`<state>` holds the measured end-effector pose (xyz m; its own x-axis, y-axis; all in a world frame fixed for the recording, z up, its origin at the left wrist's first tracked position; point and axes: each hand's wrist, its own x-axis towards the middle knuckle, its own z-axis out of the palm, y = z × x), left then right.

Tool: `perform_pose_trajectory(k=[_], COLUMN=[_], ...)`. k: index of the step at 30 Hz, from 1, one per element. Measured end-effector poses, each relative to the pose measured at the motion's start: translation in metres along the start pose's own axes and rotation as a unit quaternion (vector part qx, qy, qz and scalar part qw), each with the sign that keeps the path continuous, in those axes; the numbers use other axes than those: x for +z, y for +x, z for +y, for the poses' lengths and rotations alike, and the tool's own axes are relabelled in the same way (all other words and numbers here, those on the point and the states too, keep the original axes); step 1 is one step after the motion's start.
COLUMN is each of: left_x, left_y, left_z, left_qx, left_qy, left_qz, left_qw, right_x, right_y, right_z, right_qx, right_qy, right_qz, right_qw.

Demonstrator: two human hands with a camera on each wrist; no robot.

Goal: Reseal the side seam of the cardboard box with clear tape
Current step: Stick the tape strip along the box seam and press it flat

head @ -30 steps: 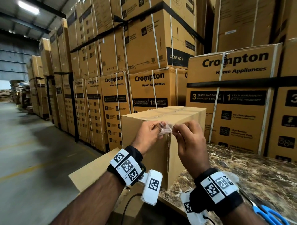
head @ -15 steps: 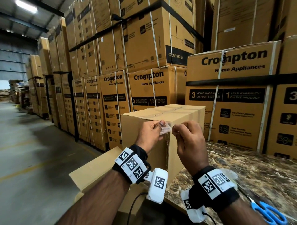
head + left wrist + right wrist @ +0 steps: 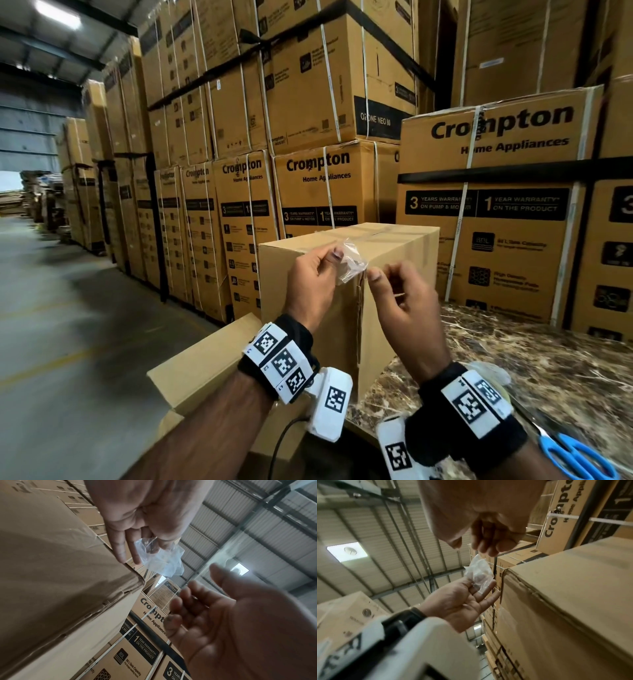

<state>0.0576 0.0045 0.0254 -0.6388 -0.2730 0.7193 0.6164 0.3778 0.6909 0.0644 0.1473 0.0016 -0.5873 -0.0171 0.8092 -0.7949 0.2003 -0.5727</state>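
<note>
Left hand [image 3: 313,281] pinches a crumpled wad of clear tape [image 3: 352,263] between thumb and fingertips, held up against the top front corner of the cardboard box [image 3: 301,274]; in the left wrist view two fingers [image 3: 120,550] reach down to the box's top edge while the wad hangs just past it. Right hand [image 3: 400,301] hovers just beside the wad, on the side away from the left hand, fingers loosely curled, holding nothing that I can see; whether a thin strand still runs from wad to thumb cannot be told. Judgement: wad is near weightless, limp, sticky to itself and to skin, so unusable for sealing; best handled by a light fingertip pinch. Box looks stiff but its edges are soft and dented, so pressing should be along the flat panels beside the seam. Side seam [image 3: 359,325] runs vertically down the box's near face below the hands, gapped and wavy, no tape visible over it. Box top carries clear tape strips. Blue scissors [image 3: 579,455] lie well apart from the box, on the marbled table [image 3: 548,370].
</note>
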Motion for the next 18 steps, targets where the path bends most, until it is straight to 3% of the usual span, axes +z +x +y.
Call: perform_pose_trajectory(k=[4,18], left_x=[0.0011,0.0027], left_y=[-0.0029,-0.0059], left_z=[0.0006,0.0035], left_qx=[0.030,0.046], left_qy=[0.004,0.010], left_qz=[-0.004,0.006], left_qw=[1.000,0.999], right_x=[0.0011,-0.0012], right_y=[0.0038,0.0052], right_z=[-0.0054,-0.0059], right_qx=[0.122,0.161], right_qy=[0.103,0.193], right_qz=[-0.089,-0.091], right_qw=[0.983,0.964])
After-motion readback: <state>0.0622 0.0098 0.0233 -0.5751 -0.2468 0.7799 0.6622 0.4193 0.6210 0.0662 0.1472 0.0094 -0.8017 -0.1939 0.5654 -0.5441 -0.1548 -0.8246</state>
